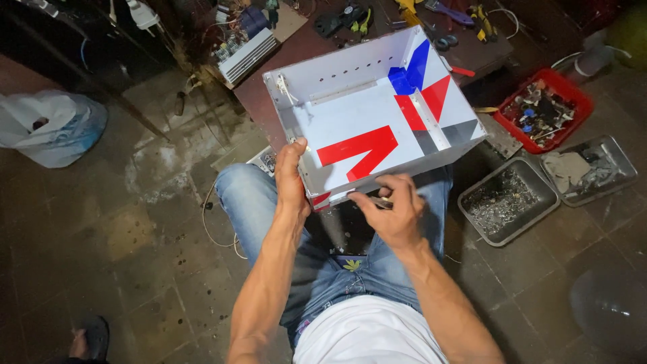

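A white open metal casing [350, 114] with red, blue and grey stripes rests tilted over my knees, its hollow side facing up. My left hand [291, 178] grips its near left corner, thumb on the rim. My right hand [394, 205] sits at the casing's near edge, fingers pinched around a small metal part that is mostly hidden. I am seated in blue jeans and a white shirt.
A cluttered low table [317, 40] with tools and wires stands behind the casing. At right are a red tray of parts [569, 91] and two grey metal trays [472, 195] [623, 158] holding screws and scraps. A white plastic bag [50, 128] lies at left. Someone's foot [87, 340] shows bottom left.
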